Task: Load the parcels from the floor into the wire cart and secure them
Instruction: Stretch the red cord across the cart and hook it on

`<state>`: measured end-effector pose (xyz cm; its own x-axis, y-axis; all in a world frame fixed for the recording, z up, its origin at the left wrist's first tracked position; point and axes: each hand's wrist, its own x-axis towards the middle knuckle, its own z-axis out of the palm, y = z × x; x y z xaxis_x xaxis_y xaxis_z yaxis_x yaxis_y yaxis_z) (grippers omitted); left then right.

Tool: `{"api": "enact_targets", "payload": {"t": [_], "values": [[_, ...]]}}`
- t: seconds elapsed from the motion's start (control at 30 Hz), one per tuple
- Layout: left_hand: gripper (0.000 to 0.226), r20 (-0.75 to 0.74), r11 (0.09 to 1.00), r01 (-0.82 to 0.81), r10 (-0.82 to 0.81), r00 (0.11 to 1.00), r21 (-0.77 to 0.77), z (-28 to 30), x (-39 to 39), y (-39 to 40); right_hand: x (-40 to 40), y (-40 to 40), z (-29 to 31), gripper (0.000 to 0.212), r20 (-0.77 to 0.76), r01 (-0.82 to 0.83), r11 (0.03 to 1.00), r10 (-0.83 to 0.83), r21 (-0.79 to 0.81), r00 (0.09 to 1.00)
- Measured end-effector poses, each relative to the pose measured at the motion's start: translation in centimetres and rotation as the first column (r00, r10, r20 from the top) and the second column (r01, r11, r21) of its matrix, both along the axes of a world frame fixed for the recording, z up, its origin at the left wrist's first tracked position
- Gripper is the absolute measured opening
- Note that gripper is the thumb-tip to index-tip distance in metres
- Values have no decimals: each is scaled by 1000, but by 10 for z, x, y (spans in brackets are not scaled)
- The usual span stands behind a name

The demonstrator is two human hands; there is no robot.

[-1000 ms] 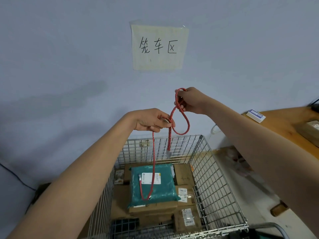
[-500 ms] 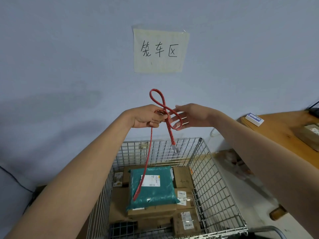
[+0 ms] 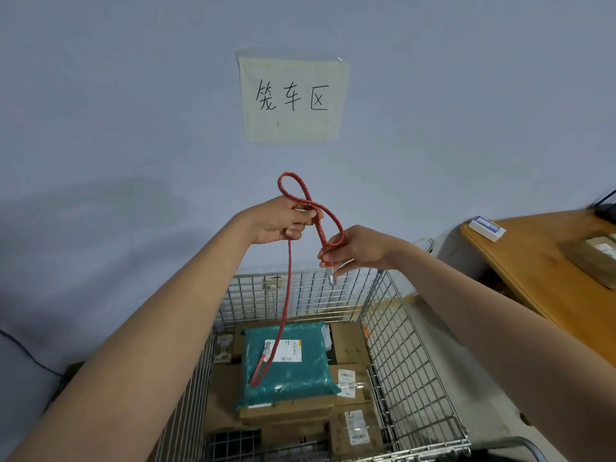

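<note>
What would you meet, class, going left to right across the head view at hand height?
Left hand → red rope → right hand → white box on the wooden table.

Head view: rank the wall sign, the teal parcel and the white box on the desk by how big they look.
1. Wall sign and teal parcel: alike in apparent size, so not ranked against each other.
2. White box on the desk: plainly smallest.

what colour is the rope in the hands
Red with small light flecks, and a silvery metal tip; the rope shows best in the head view.
</note>
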<state>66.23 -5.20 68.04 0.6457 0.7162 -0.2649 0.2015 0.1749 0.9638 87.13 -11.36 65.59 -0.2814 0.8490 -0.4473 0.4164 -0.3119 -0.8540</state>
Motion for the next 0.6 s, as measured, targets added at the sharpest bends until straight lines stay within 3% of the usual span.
{"api": "enact_targets", "payload": {"t": [0.07,0.17,0.23,0.3,0.37,0.43,0.5,0.6], "values": [[18,-158,998,-21,29,987,54,-4,5,5,11,-3,-3,21,64,30,998,-33,50,997],[28,-448,989,12,54,892,144,-6,10,11,38,-3,-12,16,238,46,994,-68,98,969],[25,-583,991,122,-67,809,55,-1,11,12,61,-1,-18,14,401,64,988,-116,140,909],[24,-716,963,260,-231,659,-71,4,11,11,88,3,-25,12,545,80,970,-197,230,815],[27,-780,953,277,-265,568,-122,5,11,11,118,7,-30,16,613,86,959,-240,269,753],[31,-775,989,150,-99,624,-6,-1,9,17,145,9,-35,24,669,82,962,-241,261,703],[36,-701,978,-22,166,694,209,-10,9,25,169,6,-38,29,714,60,972,-209,228,668],[40,-633,924,-126,342,695,362,-21,10,35,197,2,-39,27,739,22,978,-172,207,651]]}}
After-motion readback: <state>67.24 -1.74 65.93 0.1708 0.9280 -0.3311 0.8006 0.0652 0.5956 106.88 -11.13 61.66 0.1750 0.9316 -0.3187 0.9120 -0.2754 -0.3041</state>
